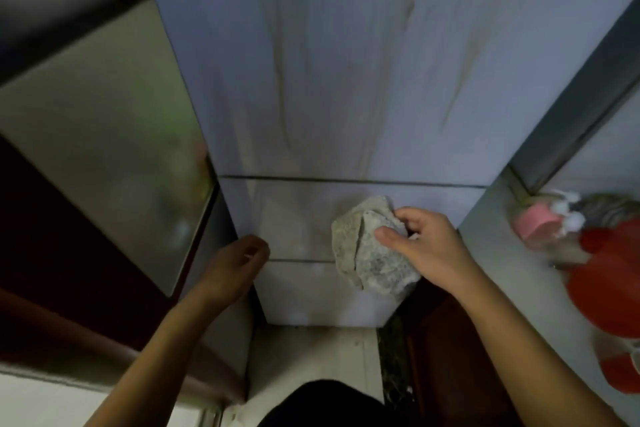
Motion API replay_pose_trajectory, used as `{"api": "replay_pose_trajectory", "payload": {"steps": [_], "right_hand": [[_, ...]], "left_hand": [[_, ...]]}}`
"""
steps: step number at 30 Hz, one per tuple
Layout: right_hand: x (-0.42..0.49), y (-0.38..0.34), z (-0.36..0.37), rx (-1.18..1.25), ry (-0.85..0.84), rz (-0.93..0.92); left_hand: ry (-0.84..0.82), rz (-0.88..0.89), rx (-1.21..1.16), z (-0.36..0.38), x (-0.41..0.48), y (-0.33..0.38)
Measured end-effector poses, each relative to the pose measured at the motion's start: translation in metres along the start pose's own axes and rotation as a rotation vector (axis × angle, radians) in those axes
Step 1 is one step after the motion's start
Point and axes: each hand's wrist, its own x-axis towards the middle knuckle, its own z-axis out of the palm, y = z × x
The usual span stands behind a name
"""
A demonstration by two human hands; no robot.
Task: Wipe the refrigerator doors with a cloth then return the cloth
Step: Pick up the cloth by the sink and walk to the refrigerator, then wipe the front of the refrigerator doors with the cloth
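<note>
A tall pale grey refrigerator [346, 80] fills the middle of the view, with a large upper door and two lower doors split by dark seams. My right hand [426, 246] grips a crumpled grey cloth [367, 253] pressed against the lower doors near their right side. My left hand [235, 263] rests on the left edge of the refrigerator at the lower doors, its fingers curled around the edge.
A glass-fronted dark cabinet [104, 149] stands close on the left. On the right, a pink cup [535, 224] and red items [609, 281] sit on a pale ledge beside a wall. Light floor tile [311, 357] lies below the refrigerator.
</note>
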Motion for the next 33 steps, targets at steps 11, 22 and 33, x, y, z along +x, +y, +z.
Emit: {"api": "replay_pose_trajectory", "payload": {"steps": [11,22,33], "right_hand": [[0.079,-0.256,-0.123,-0.257,0.254,-0.757],[0.119,-0.423,-0.188,-0.8,0.538,-1.097],[0.162,-0.416,-0.171,-0.584,0.746,-1.364]], "left_hand": [[0.586,0.505,0.323,-0.145,0.023,0.205],[1.094,0.788,0.591,-0.25,0.039,0.321],[1.211,0.771,0.666,-0.272,0.067,0.321]]}}
